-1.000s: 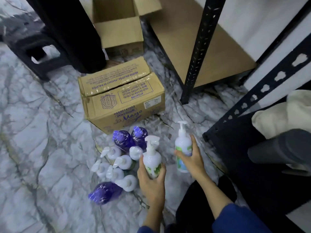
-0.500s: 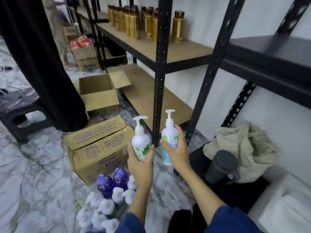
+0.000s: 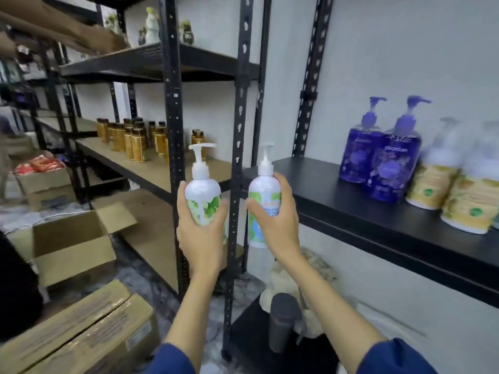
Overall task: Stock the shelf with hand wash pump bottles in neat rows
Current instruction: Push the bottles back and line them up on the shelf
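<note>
My left hand [image 3: 201, 236] grips a white pump bottle with green leaf print [image 3: 203, 194], held upright in front of a black rack post. My right hand [image 3: 278, 221] grips a second white pump bottle with a green and blue label [image 3: 263, 195], upright, just left of the black shelf [image 3: 351, 209]. On that shelf stand two purple pump bottles [image 3: 380, 160] and, to their right, two white pump bottles with yellow labels [image 3: 456, 184], blurred at the frame edge.
Black rack posts [image 3: 172, 130] rise right behind the held bottles. A wooden shelf [image 3: 151, 168] to the left carries several amber bottles [image 3: 135, 141]. Cardboard boxes [image 3: 73, 238] sit on the floor at left. A grey cup [image 3: 285, 319] and cloth lie below the black shelf.
Both hands have lifted their bottles from floor level up to the height of the black shelf. The view has swung up from the floor bottles to the shelves.
</note>
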Tool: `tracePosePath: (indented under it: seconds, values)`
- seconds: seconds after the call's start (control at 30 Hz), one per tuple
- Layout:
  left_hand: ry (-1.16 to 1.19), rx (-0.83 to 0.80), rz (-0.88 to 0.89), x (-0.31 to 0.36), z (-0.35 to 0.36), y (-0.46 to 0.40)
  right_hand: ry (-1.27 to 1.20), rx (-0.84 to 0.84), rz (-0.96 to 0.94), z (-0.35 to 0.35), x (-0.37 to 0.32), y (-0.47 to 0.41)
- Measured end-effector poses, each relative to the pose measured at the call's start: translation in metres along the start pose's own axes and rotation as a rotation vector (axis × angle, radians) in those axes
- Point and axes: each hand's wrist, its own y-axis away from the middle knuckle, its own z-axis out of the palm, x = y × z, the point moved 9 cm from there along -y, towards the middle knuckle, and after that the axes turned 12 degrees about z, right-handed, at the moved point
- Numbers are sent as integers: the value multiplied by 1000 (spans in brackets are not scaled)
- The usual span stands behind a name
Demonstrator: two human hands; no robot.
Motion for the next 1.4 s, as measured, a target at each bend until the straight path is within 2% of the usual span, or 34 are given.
tracePosePath:
  seconds: [0.23,0.37,0.6,0.77,1.13,1.27,1.4]
  values:
    - [239,-164,21,78,87,13,45,181,-110,-106,-71,-3]
    - [328,-288,15,122,141,39,109,348,-162,-176,-95,0]
    - [484,-489,-58,177,224,113,244,621,-172,-294,-106,23]
    - [546,-578,-92,195,262,154,362,773,-139,-352,-93,34]
    - [568,-667,-121,186,297,177,655,767,-35,-368,-60,20]
    - [571,-680,-101,186,297,178,643,745,-20,-369,-56,20]
    - [577,-668,-115,183,298,177,575,605,41,-369,-45,23]
